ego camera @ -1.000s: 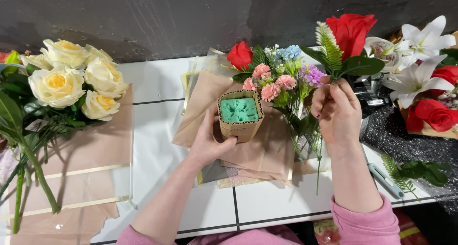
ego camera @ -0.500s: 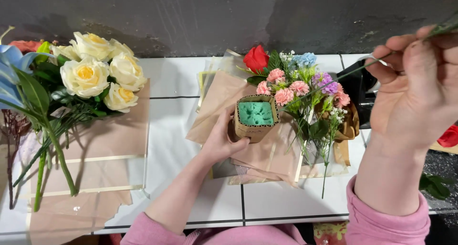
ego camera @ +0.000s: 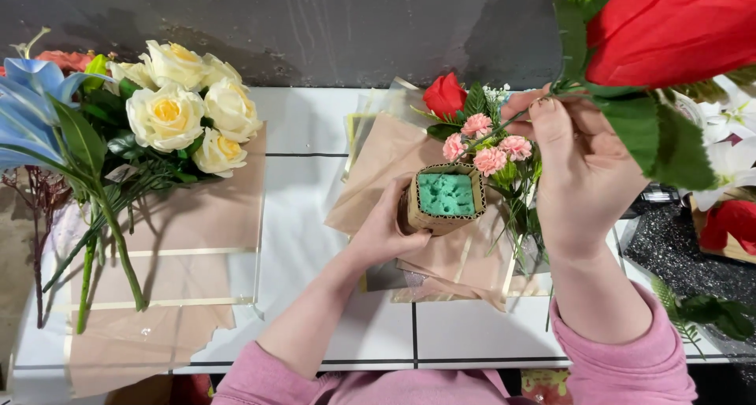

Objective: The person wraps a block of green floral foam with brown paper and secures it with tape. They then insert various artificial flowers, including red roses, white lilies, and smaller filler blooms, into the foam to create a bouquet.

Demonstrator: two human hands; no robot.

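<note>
Two hands busy | left hand [ego camera: 391, 230] grips green foam box [ego camera: 445, 198] | right hand [ego camera: 579, 172] pinches red rose stem [ego camera: 669, 31] above it | pink flowers [ego camera: 488, 147] between hands

White tiled table [ego camera: 307, 121]: brown wrapping paper sheets [ego camera: 197, 216], cream rose bunch [ego camera: 185, 113] lying on top.

Two hands were in view. One cardboard box of green foam [ego camera: 446, 197] stood near the table's middle. Five cream roses [ego camera: 185, 105] lay toward the left edge, with one blue lily [ego camera: 35, 105]. Four pink carnations [ego camera: 488, 146] sat beside one small red rose [ego camera: 445, 95]; one large red rose [ego camera: 669, 27] hung at the right.
</note>
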